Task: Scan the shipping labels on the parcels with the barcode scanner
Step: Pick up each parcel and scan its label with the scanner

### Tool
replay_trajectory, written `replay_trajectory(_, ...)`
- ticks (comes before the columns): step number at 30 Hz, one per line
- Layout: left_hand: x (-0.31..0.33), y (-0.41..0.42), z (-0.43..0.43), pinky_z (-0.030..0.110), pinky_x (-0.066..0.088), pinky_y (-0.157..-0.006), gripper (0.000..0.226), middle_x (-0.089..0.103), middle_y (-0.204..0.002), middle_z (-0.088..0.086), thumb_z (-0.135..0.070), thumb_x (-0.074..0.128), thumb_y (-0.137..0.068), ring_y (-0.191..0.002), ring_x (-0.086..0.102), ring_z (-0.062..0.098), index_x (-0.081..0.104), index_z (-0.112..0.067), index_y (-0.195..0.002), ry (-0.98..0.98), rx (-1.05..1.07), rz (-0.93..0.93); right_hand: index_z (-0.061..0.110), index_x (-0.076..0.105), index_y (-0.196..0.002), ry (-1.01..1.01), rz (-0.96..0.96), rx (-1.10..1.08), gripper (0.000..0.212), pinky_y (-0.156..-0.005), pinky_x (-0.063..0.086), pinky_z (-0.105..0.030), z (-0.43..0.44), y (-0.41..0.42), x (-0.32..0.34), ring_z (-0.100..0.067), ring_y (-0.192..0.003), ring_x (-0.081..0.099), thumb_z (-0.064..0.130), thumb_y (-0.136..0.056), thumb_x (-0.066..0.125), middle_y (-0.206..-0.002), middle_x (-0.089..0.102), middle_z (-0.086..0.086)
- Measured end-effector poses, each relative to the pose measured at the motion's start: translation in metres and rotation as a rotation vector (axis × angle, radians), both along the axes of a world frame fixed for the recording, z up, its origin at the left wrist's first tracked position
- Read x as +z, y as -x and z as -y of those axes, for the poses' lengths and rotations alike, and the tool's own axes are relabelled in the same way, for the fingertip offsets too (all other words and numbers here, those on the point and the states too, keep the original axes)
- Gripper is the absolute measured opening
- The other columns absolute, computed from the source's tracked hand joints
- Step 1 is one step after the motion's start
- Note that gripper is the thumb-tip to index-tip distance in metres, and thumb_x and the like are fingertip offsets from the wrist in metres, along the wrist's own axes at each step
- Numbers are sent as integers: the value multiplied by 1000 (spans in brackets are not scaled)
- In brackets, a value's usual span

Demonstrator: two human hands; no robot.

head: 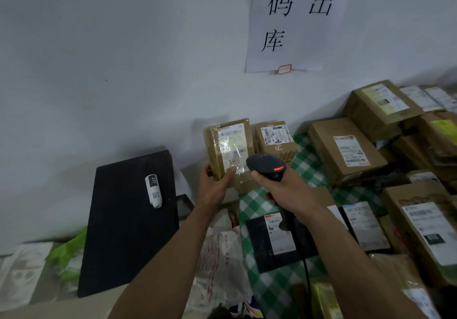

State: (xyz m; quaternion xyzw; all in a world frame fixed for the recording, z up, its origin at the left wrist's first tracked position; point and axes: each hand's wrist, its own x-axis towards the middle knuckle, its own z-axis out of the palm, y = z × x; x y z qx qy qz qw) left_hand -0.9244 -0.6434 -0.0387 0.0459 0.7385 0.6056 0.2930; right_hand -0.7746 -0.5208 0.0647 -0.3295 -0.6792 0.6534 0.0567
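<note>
A small brown taped parcel [228, 145] stands upright with its white shipping label [232, 143] facing me. My left hand [215, 185] grips its lower left corner, thumb across the label's bottom edge. My right hand [284, 190] grips the handle of a dark barcode scanner [267, 165], whose head sits just right of the parcel's lower edge, a red light lit on its top. The scanner's black cable [306, 276] runs down towards me.
Several labelled cardboard boxes [346, 150] and flat dark parcels [274, 239] cover a green-checked tablecloth [262, 281] at right. A black slab [128, 222] with a white tube [153, 190] lies at left. Plastic mailers [222, 257] lie below my left arm. A white wall with a paper sign [296, 21] is behind.
</note>
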Motion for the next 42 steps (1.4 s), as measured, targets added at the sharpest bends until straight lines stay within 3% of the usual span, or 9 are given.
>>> replay_trajectory(6,-8,2,0,43,56,-102,93,62,-132,2,-39,91,-76,-117,64,19,38,-12,-148,49,60,-31,44,65,-112,-6,57,60,18,-59,52,-19,-3,-8,3,0,-59,63,40,-96,73,-87,79,2)
replay_trajectory(12,-4,2,0,33,56,-95,92,59,-131,-1,-33,91,-77,-115,63,15,35,-13,-147,37,69,-64,44,65,-110,10,71,70,16,-67,55,-27,-5,-11,0,-4,-65,66,42,-95,73,-82,77,3)
replay_trajectory(18,0,-1,2,22,55,-85,92,56,-133,0,-33,90,-78,-109,61,6,34,-13,-148,27,50,-74,38,68,-111,51,65,21,17,-63,53,-28,-5,-13,0,-6,-63,65,40,-95,74,-78,76,2)
replay_trajectory(24,-2,-3,5,32,57,-95,95,56,-137,3,-31,91,-77,-120,61,19,33,-11,-150,41,52,-89,37,69,-109,57,48,15,13,-64,53,-31,-5,-16,-3,-9,-64,65,40,-97,72,-75,74,3)
replay_trajectory(30,-2,-5,9,20,56,-82,91,57,-134,1,-27,89,-79,-109,63,8,35,-11,-150,12,46,-71,39,69,-110,120,32,-7,14,-65,52,-32,-6,-19,-10,-12,-67,68,39,-96,73,-86,80,2)
replay_trajectory(34,-7,-22,15,21,60,-76,84,61,-130,-5,-31,87,-82,-111,66,11,40,-23,-151,-47,-80,-5,33,71,-112,93,50,-108,18,-64,54,-28,-16,-30,-19,-9,-66,69,39,-95,74,-97,78,4)
replay_trajectory(36,-19,-38,20,32,62,-86,93,62,-134,-3,-41,89,-77,-114,68,16,38,-31,-154,-37,-156,66,36,70,-109,71,56,-159,14,-62,54,-26,-20,-35,-24,-8,-63,68,38,-96,74,-99,77,5)
replay_trajectory(38,-34,-53,22,40,62,-91,87,64,-136,0,-41,87,-80,-114,69,19,40,-32,-153,-7,-234,139,40,67,-108,65,55,-164,13,-59,55,-23,-21,-37,-25,-8,-63,67,37,-97,73,-102,76,4)
replay_trajectory(42,-56,-85,18,28,61,-76,55,71,-121,-3,-21,72,-96,-100,74,14,46,-30,-143,58,-354,315,37,67,-104,70,102,-144,7,-62,56,-28,-22,-41,-39,-12,-66,67,37,-98,71,-107,75,-7)
